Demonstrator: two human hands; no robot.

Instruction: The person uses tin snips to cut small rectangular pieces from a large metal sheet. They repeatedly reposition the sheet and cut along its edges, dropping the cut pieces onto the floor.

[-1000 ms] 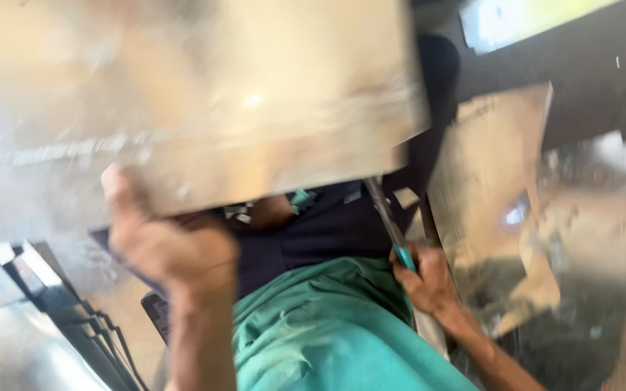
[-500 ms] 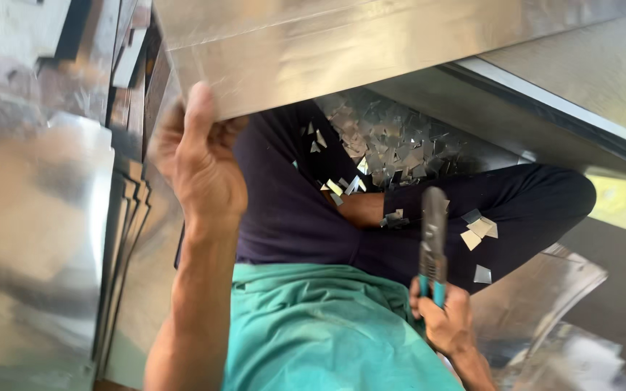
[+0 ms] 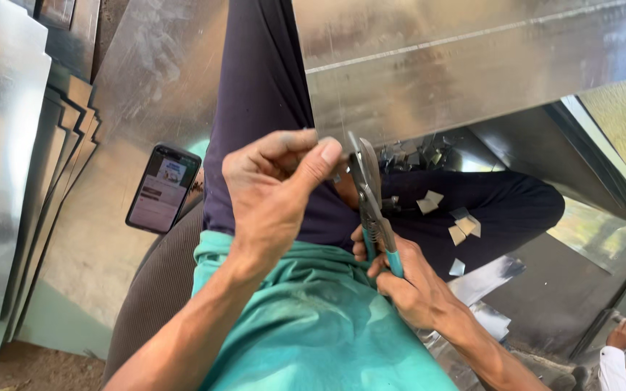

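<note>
My left hand (image 3: 273,192) pinches the near corner of a large shiny metal sheet (image 3: 472,72) that spans the top of the view. My right hand (image 3: 407,279) grips tin snips (image 3: 371,206) with teal handles, blades pointing up at the sheet's lower edge beside my left thumb. I sit with dark trousers and a teal shirt below both hands.
A phone (image 3: 163,188) with a lit screen lies on sheet metal at the left. Stacked cut metal sheets (image 3: 9,181) stand along the left edge. Small metal offcuts (image 3: 461,228) lie on my right leg. Another person's hand (image 3: 624,334) shows at bottom right.
The view swung and steadied. My left hand shifted from the sheet's left edge to its near corner, and my right hand raised the snips to the sheet's edge.
</note>
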